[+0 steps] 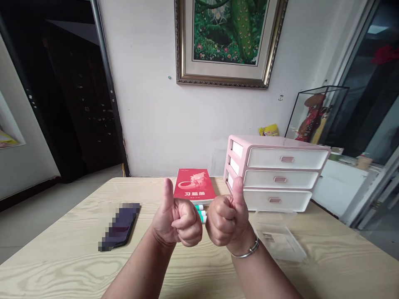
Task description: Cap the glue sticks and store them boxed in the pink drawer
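Observation:
My left hand (pixel 176 220) and my right hand (pixel 227 218) are both raised above the wooden table (pixel 62 265), each curled into a fist with the thumb pointing up. Neither holds anything. A silver bracelet circles my right wrist. Just behind the fists lie three white pens with green caps (pixel 201 213), partly hidden by my hands. Beyond them a red book (pixel 193 185) lies flat on the table.
A pink three-drawer organiser (pixel 277 172) stands at the right rear, drawers closed. A clear plastic box (pixel 277 234) lies in front of it. A dark phone (pixel 120 226) rests at the left. A framed picture (pixel 229 37) hangs on the wall behind.

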The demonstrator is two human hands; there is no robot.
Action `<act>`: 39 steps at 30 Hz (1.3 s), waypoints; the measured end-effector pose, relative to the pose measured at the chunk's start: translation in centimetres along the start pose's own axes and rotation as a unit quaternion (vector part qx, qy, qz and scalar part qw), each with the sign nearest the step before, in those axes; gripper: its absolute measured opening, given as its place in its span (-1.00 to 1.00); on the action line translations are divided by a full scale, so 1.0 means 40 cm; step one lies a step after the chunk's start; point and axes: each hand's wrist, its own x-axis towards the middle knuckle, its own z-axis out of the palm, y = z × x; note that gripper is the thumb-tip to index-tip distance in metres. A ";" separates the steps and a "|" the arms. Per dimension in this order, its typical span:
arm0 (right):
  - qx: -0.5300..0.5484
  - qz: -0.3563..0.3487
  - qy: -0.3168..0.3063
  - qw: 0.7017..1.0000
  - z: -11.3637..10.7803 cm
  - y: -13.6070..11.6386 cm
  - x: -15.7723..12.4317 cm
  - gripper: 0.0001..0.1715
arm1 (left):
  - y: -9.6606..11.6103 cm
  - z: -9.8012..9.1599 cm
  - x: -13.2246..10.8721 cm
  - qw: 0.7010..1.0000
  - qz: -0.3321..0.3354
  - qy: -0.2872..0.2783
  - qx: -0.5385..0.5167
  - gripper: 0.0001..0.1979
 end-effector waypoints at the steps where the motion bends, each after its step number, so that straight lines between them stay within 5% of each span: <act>1: -0.003 0.000 0.005 1.000 -0.006 -0.001 0.000 -0.07 | -0.003 -0.005 0.001 1.000 0.000 -0.007 -0.004 -0.19; 9: 0.034 -0.011 -0.112 0.993 -0.006 0.015 0.052 -0.09 | -0.004 -0.026 -0.009 0.994 0.055 -0.091 -0.019 -0.19; 14: 0.036 -0.020 -0.122 0.992 -0.018 0.013 0.050 -0.10 | -0.001 -0.044 -0.005 0.985 0.098 -0.145 -0.002 -0.20; 24: 0.004 -0.030 -0.093 0.995 -0.033 -0.005 0.024 -0.13 | -0.010 -0.094 -0.006 0.989 0.089 -0.118 -0.002 -0.20; 39: -0.006 -0.024 -0.077 0.997 -0.039 -0.013 0.019 -0.15 | -0.003 -0.086 -0.012 0.989 0.090 -0.116 0.030 -0.20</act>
